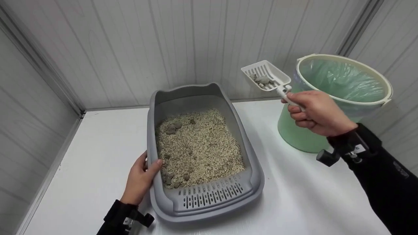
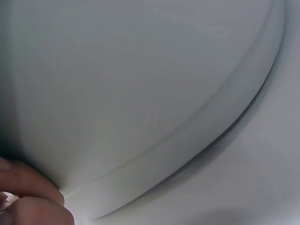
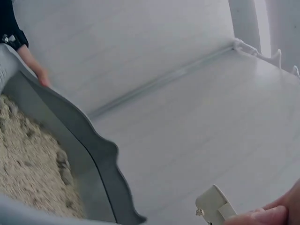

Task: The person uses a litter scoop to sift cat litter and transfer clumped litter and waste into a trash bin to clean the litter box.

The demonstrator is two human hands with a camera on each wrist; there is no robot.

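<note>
Here the right hand (image 1: 318,112), fingers curled round the handle of the white litter scoop (image 1: 266,77), holds its grey clumps (image 1: 263,80) between the litter box (image 1: 228,107) and the green-lined bin (image 1: 343,81), while the left hand (image 1: 141,179) grips the box's rim; tipping the clumps out, I judge, calls for carrying the scoop over the bin mouth.

A grey plastic litter tray (image 1: 202,195) sits on the white desk (image 1: 98,156), in the corner formed by the panelled walls (image 1: 130,49). Pale pellet litter (image 1: 199,147) fills it, with clumps (image 1: 173,127) lying at the back left and front left. The left hand (image 1: 140,179) rests on the tray's left rim. To the right of the tray stands a green round plastic bucket (image 1: 294,130) lined with a bag (image 1: 339,81). The right hand (image 1: 318,112) holds a white slotted plastic scoop (image 1: 266,76) in the air, between tray and bucket, with clumps lying in it.
</note>
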